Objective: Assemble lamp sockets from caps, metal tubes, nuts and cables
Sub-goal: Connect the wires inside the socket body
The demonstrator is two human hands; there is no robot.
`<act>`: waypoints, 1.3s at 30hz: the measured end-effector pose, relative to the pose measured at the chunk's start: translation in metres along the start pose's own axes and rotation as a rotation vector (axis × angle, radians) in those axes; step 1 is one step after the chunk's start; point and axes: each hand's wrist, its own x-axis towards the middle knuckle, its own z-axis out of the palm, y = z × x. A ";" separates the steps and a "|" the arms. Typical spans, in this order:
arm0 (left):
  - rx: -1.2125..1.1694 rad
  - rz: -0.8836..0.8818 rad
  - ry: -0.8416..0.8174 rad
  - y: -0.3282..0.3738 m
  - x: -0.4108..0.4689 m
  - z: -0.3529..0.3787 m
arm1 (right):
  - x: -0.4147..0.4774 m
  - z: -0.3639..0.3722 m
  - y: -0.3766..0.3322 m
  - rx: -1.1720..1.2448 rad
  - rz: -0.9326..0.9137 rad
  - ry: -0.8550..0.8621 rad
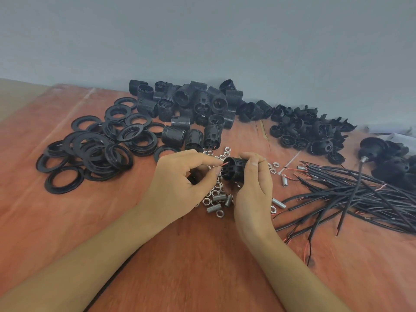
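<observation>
- No text, label, brand, number or sign can be read anywhere in the view.
- The black plastic parts show no marking that is legible.

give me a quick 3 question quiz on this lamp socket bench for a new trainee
1. True or false: nobody is holding the black socket body.
2. Pick one: the pile of flat rings is A) on the person's left, B) on the person's right, C) held up in the air.
3. Fill the gap: the left hand pinches a thin ___ wire at the open end of the socket body.

Key
1. False: the right hand grips it.
2. A
3. red
</observation>
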 end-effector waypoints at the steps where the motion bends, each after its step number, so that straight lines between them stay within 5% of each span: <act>1: 0.009 0.006 -0.006 0.000 0.000 -0.001 | 0.000 0.000 0.000 -0.005 -0.011 -0.003; 39: 0.050 0.002 -0.010 -0.004 0.000 0.001 | 0.001 -0.002 -0.001 -0.208 -0.304 -0.097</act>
